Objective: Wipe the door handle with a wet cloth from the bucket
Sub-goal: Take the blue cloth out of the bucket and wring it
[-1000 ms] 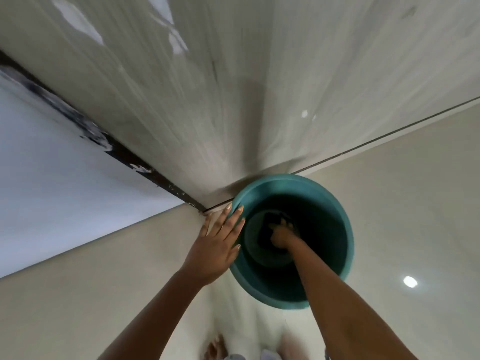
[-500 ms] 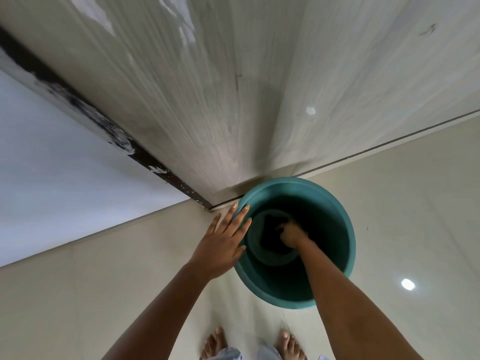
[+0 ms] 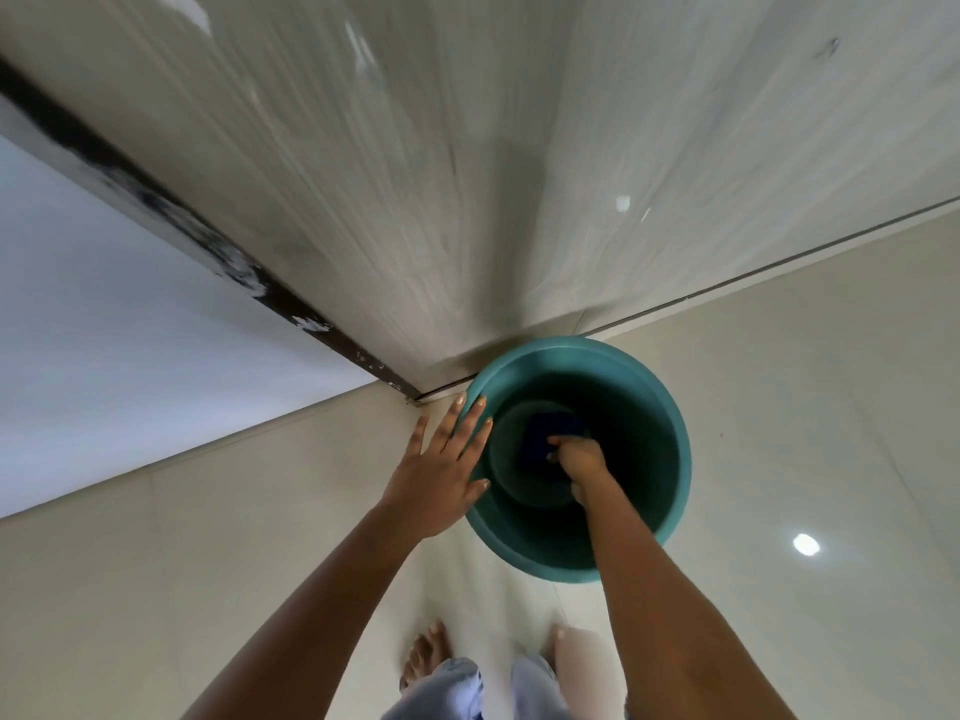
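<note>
A teal plastic bucket [image 3: 660,407] stands on the pale tiled floor, right against the foot of a grey-white wood-grain door [image 3: 467,174]. Deep inside it lies a dark blue cloth [image 3: 545,433]. My right hand [image 3: 579,457] reaches down into the bucket and its fingers are closed on the cloth's near edge. My left hand [image 3: 441,475] rests flat against the bucket's left rim and outer wall, fingers spread. The door handle is out of view.
A dark, scuffed door frame edge [image 3: 208,241] runs diagonally at the left, with a white wall [image 3: 104,330] beyond it. My bare feet [image 3: 426,657] and light trouser legs show at the bottom. A ceiling light reflects off the floor tiles [image 3: 805,544].
My right hand has shifted slightly inside the bucket and the blue cloth now shows more clearly under its fingers. The left hand stays on the rim. The view has tilted down a little.
</note>
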